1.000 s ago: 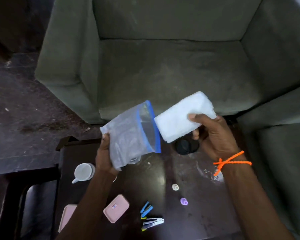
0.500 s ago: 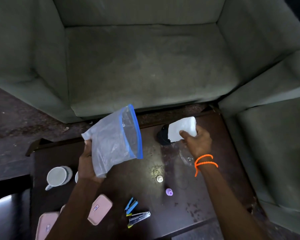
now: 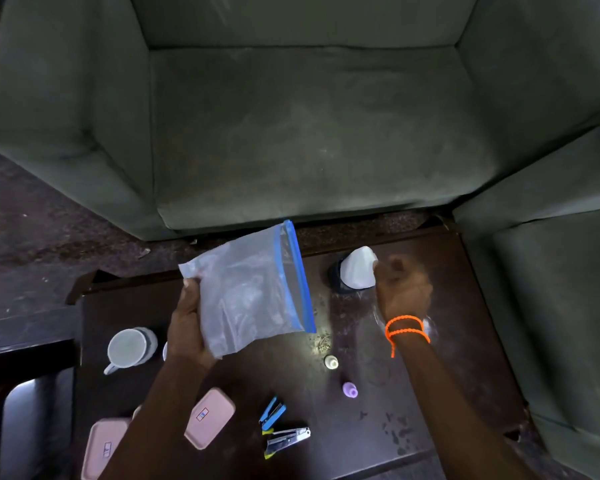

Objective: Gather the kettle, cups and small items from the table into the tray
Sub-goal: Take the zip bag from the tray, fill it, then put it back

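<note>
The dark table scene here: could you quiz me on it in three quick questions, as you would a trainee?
1. True or false: the left hand holds a clear zip bag with a blue seal strip.
2. What colour is the wrist cord on the arm of the right hand?
3. Which lies nearest the pale blue stapler? A) white mug B) silver stapler C) white folded cloth

Key: 1 true; 2 orange; 3 B.
</note>
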Action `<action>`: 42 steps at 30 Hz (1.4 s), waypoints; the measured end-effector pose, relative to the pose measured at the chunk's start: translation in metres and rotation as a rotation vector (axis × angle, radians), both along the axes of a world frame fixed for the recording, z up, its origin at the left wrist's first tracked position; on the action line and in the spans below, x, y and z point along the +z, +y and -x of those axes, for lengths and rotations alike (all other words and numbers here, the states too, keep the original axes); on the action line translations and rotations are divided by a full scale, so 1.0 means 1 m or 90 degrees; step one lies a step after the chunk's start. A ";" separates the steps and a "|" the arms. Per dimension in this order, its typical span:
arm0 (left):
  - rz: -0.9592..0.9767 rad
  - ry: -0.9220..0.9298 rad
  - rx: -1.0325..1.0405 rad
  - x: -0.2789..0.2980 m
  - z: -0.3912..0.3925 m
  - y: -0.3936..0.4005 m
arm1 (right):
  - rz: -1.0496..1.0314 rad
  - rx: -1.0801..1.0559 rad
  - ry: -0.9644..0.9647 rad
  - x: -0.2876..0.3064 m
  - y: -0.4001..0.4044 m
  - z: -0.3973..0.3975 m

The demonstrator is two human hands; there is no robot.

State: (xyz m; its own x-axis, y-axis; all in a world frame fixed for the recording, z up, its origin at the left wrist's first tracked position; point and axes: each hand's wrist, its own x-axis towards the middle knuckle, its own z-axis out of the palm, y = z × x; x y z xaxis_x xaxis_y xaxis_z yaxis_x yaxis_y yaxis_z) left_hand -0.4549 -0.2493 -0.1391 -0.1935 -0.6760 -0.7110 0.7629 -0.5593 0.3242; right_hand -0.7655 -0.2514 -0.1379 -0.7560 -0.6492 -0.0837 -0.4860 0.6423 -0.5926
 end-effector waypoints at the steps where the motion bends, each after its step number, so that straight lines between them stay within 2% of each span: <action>1: -0.006 -0.044 0.006 0.000 0.000 -0.002 | 0.067 0.016 0.022 0.006 0.001 -0.008; 2: -0.002 -0.076 0.001 0.002 0.002 -0.005 | 0.127 0.036 0.011 0.015 0.002 -0.020; 3: 0.005 -0.087 -0.002 0.004 0.004 -0.005 | 0.165 0.055 -0.058 0.023 0.003 -0.033; 4: 0.010 -0.098 0.005 0.006 0.005 -0.006 | 0.171 0.068 -0.191 0.030 0.004 -0.049; 5: 0.009 -0.115 0.024 0.009 0.008 -0.007 | 0.142 0.084 -0.376 0.037 0.004 -0.065; 7: 0.025 -0.182 0.057 0.018 0.006 -0.010 | 0.017 0.128 -0.743 0.040 0.004 -0.089; 9: 0.049 -0.235 0.076 0.024 -0.003 -0.011 | -0.054 0.165 -0.957 0.038 0.006 -0.102; 10: 0.069 -0.263 0.076 0.026 -0.011 -0.011 | -0.061 0.177 -1.001 0.037 0.007 -0.106; 12: 0.101 -0.327 0.061 0.027 -0.031 -0.007 | -0.051 0.185 -0.975 0.035 0.005 -0.114; 14: 0.111 -0.382 0.049 0.026 -0.054 -0.001 | -0.045 0.222 -0.852 0.035 0.000 -0.122; 16: 0.121 -0.420 0.041 0.026 -0.080 0.008 | -0.033 0.299 -0.742 0.040 -0.007 -0.129; 19: 0.134 -0.470 0.023 0.023 -0.115 0.026 | -0.012 0.423 -0.659 0.056 -0.019 -0.140; 23: 0.179 -0.507 -0.043 0.028 -0.156 0.041 | -0.061 0.563 -0.638 0.076 -0.035 -0.162; 26: 0.314 -0.515 -0.225 0.049 -0.180 0.046 | -0.121 0.656 -0.640 0.088 -0.043 -0.186; 28: 0.337 -0.559 -0.294 0.062 -0.189 0.054 | -0.133 0.671 -0.647 0.094 -0.046 -0.203; 30: 0.293 -0.600 -0.193 0.069 -0.199 0.065 | -0.129 0.656 -0.639 0.098 -0.048 -0.222; 33: 0.227 -0.561 -0.027 0.074 -0.218 0.083 | -0.118 0.670 -0.657 0.098 -0.046 -0.252; 35: 0.216 -0.475 -0.043 0.075 -0.237 0.097 | -0.123 0.717 -0.659 0.100 -0.041 -0.278; 37: 0.213 -0.403 -0.114 0.078 -0.257 0.113 | -0.134 0.730 -0.708 0.100 -0.037 -0.305; 39: 0.194 -0.429 -0.144 0.080 -0.276 0.130 | -0.152 0.731 -0.740 0.100 -0.033 -0.331; 42: 0.156 -0.504 -0.031 0.081 -0.301 0.153 | -0.151 0.735 -0.738 0.094 -0.026 -0.373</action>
State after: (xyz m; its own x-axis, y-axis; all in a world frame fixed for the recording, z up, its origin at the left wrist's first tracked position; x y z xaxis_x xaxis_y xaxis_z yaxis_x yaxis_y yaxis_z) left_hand -0.1536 -0.0962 -0.0579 0.2694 -0.8330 -0.4833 0.2349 -0.4299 0.8718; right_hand -0.3923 -0.2771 -0.0440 0.6174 -0.6792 -0.3969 -0.1379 0.4032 -0.9046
